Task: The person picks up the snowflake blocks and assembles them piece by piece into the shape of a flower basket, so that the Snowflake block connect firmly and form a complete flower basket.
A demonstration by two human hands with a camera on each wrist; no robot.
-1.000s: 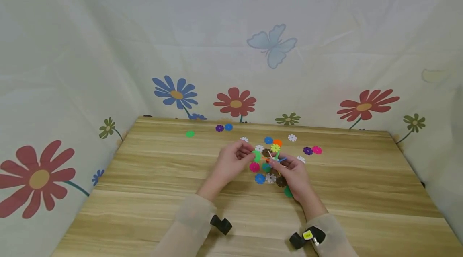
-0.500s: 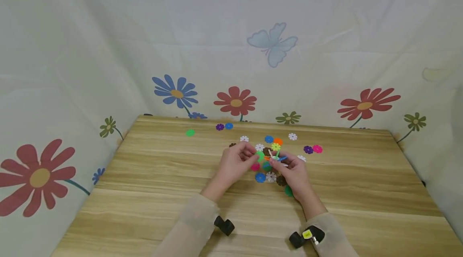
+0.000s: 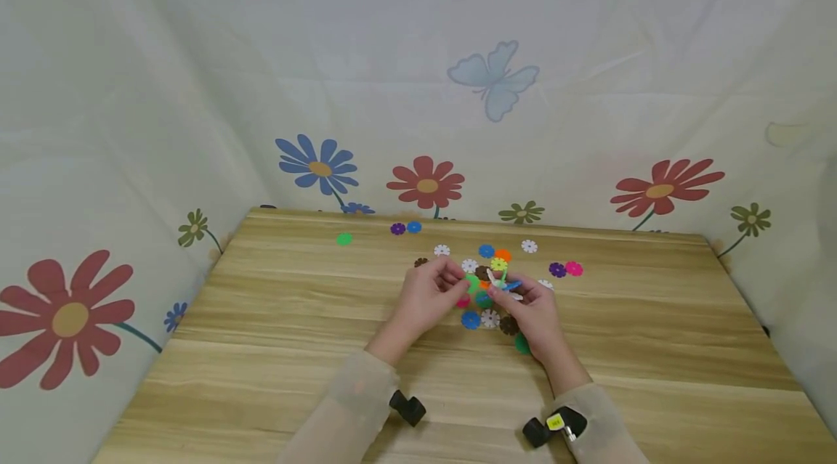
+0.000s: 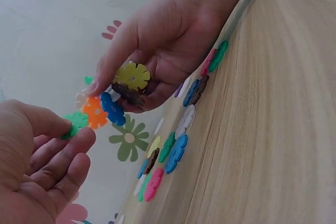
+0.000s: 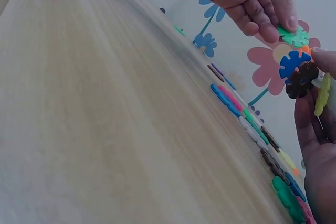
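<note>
My left hand [image 3: 425, 297] pinches a light green notched flower disc [image 4: 77, 123] between thumb and fingers. In my right hand [image 3: 535, 313] is a cluster of joined discs, gripped between thumb and fingers. An orange disc [image 4: 96, 113], a blue disc [image 4: 112, 109], a brown disc [image 4: 127, 95] and a yellow disc [image 4: 135, 76] show in it, with white parts partly hidden by the fingers. The green disc's edge meets the orange one; I cannot tell whether their slots are engaged. Both hands are above the table, close together.
Loose flower discs lie on the wooden table [image 3: 261, 348] below and behind the hands, among them a blue disc [image 3: 470, 319] and a pink disc [image 3: 573, 269]. A green disc [image 3: 344, 239] lies apart at the back left. A flower-printed curtain [image 3: 366, 101] stands behind the table.
My left hand has moved slightly right, bringing the green disc up to the cluster. A brown disc on the table has come into view behind it. The right hand has hardly moved.
</note>
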